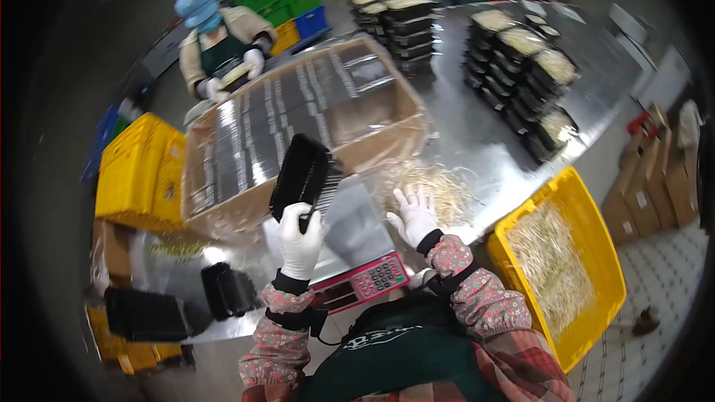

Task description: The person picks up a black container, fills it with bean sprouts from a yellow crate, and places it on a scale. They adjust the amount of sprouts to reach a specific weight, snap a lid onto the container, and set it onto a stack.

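Note:
My gloved left hand (301,242) grips the near end of a black plastic tray (299,176), tilted up over the left side of a digital scale (356,212). The scale has a steel plate and a pink keypad. To the right, my gloved right hand (414,217) lies with fingers spread on a loose pile of bean sprouts (436,187) on the metal table. Whether it has any sprouts under the palm is hidden. A yellow crate (607,260) of bean sprouts stands beside my right forearm.
Behind the scale, a large carton (406,97) holds rows of stacked black trays. Filled trays (521,67) are stacked at the back. Black trays (226,290) lie at left. A co-worker (223,48) in a blue cap holds a tray across the table. Yellow crates (141,171) stand left.

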`<act>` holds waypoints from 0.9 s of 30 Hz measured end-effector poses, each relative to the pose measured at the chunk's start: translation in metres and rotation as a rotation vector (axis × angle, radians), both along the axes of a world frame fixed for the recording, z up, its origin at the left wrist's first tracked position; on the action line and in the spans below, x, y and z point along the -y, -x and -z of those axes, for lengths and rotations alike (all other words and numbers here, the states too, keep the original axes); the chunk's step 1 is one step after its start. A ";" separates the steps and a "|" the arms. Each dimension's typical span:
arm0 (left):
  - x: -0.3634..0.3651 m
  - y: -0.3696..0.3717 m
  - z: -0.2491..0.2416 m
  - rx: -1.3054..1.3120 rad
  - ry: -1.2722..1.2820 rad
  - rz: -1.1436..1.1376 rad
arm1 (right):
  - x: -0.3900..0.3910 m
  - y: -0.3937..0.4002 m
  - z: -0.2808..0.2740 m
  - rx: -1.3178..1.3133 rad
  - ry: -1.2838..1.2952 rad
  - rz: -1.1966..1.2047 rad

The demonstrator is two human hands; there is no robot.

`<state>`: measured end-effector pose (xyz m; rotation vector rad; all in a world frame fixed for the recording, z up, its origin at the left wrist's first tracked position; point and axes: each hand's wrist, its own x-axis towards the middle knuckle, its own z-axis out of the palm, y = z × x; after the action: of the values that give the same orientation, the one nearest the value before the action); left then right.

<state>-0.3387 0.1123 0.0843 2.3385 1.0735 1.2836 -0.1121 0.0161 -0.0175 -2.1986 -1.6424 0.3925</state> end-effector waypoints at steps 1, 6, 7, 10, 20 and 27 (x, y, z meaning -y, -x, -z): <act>0.004 -0.035 0.006 0.047 0.124 0.176 | 0.017 -0.011 -0.004 -0.066 0.042 0.096; 0.021 -0.174 0.054 -0.219 -0.076 0.638 | 0.119 -0.043 -0.002 -0.246 -0.146 0.055; 0.023 -0.191 0.061 -0.223 -0.089 0.688 | 0.143 -0.050 -0.013 -0.244 -0.167 0.091; 0.007 -0.213 0.104 -0.320 -0.048 0.679 | 0.199 -0.066 -0.037 -0.309 -0.105 0.250; 0.116 -0.286 0.078 -0.346 0.254 0.874 | 0.453 -0.207 0.016 -0.209 0.060 0.915; 0.189 -0.334 0.086 -0.301 0.314 0.840 | 0.344 -0.210 0.044 -0.031 0.395 0.429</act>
<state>-0.0050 -0.0769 -0.0014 2.3430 0.2297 0.4303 0.0977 -0.3282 -0.0611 -2.7306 -1.0969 0.6645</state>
